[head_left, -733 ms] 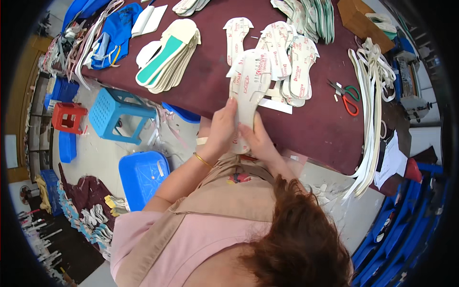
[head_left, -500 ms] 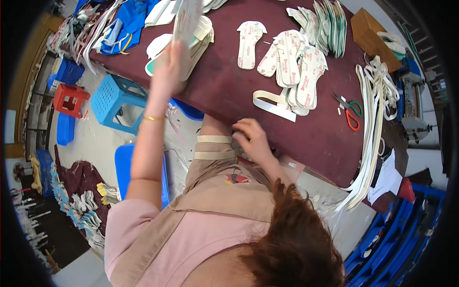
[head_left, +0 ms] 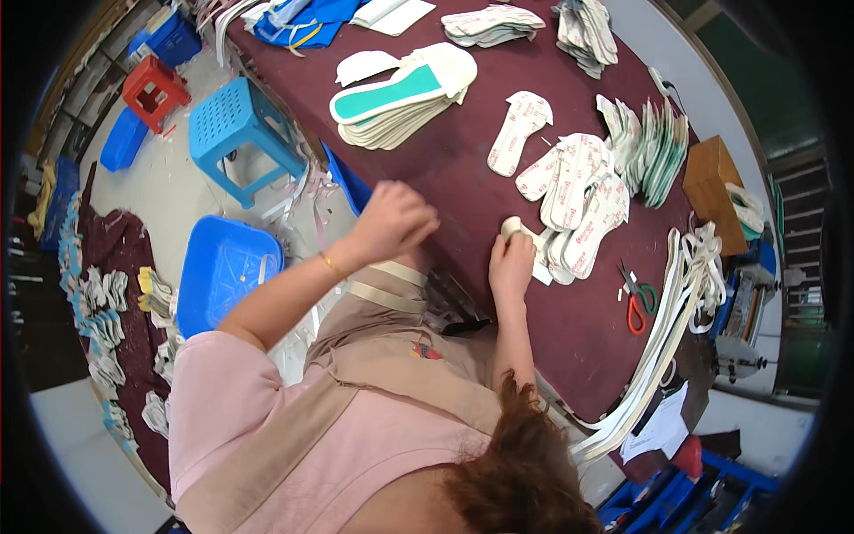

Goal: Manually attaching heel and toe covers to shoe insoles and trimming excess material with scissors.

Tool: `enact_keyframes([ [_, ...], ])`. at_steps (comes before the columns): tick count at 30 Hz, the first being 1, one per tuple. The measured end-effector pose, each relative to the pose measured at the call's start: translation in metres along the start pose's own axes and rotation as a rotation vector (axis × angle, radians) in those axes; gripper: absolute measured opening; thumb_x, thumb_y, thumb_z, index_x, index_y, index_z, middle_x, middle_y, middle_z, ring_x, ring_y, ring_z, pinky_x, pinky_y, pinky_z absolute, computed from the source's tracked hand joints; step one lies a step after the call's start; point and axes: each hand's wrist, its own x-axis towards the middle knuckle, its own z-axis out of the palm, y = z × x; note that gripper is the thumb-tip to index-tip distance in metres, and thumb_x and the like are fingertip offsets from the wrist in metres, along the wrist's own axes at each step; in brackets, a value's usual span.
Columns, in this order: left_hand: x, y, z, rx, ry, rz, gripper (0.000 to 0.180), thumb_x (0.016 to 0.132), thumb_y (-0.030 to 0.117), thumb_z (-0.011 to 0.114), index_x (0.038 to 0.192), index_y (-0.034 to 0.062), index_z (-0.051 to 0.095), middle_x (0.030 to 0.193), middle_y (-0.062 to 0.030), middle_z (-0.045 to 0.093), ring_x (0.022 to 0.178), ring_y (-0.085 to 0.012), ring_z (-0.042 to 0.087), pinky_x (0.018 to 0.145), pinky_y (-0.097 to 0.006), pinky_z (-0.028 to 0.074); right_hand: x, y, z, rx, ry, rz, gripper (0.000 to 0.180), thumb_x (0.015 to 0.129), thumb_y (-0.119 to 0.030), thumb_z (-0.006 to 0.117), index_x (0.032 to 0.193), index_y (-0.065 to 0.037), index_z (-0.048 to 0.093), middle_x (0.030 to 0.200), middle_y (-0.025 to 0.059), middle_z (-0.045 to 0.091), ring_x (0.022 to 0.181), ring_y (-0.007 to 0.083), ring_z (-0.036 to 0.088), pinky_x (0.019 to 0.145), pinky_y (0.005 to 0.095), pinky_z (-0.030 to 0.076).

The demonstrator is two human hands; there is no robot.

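I see the right hand (head_left: 511,265) resting on the maroon desk (head_left: 463,169), its fingers closed over the end of a pale strip (head_left: 525,238) that lies just beside the pile of printed insoles (head_left: 578,200); how far the strip runs under the palm is hidden from me. The left hand (head_left: 391,221) is raised near the desk edge and clenched into a fist; I cannot tell whether anything sits inside it. Red-handled scissors (head_left: 635,301) lie to the right, apart from both hands. A stack of white and teal insoles (head_left: 400,98) sits further back. The long white strips (head_left: 658,356) at the desk's right edge bend with the lens, and their far ends are hard to make out. The person's head covers the near desk edge.
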Motion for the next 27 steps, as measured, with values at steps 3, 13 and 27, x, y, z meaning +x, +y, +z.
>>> enact_keyframes([
  [3, -0.087, -0.023, 0.023, -0.099, -0.013, -0.395, 0.013, 0.080, 0.009, 0.058, 0.092, 0.0073, 0.063, 0.086, -0.0087, 0.059, 0.087, -0.0293, 0.053, 0.076, -0.039, 0.040, -0.023, 0.011, -0.054, 0.450, -0.340, 0.257, 0.024, 0.085, -0.016, 0.058, 0.078, 0.002, 0.044, 0.061, 0.0139, 0.052, 0.052, 0.0249, 0.049, 0.052, 0.0358, 0.040],
  [13, -0.183, -0.083, 0.085, -0.457, -0.560, -0.711, 0.054, 0.069, 0.014, 0.064, 0.121, 0.0084, 0.052, 0.119, -0.0147, 0.057, 0.110, -0.0286, 0.054, 0.093, -0.035, 0.042, -0.225, 0.128, -0.249, -0.012, -0.883, 0.887, 0.014, 0.082, -0.013, 0.063, 0.085, 0.000, 0.057, 0.070, 0.0085, 0.060, 0.062, 0.0144, 0.055, 0.057, 0.0273, 0.043],
  [27, 0.021, 0.005, -0.051, -0.936, -0.711, -0.314, 0.018, 0.086, 0.019, 0.061, 0.089, 0.0013, 0.062, 0.063, -0.0025, 0.057, 0.051, -0.0081, 0.054, 0.042, -0.021, 0.041, 0.004, -0.125, -0.072, 0.600, -0.393, -0.236, 0.043, 0.081, -0.019, 0.065, 0.118, -0.001, 0.053, 0.113, 0.0205, 0.055, 0.099, 0.0289, 0.057, 0.084, 0.0361, 0.046],
])
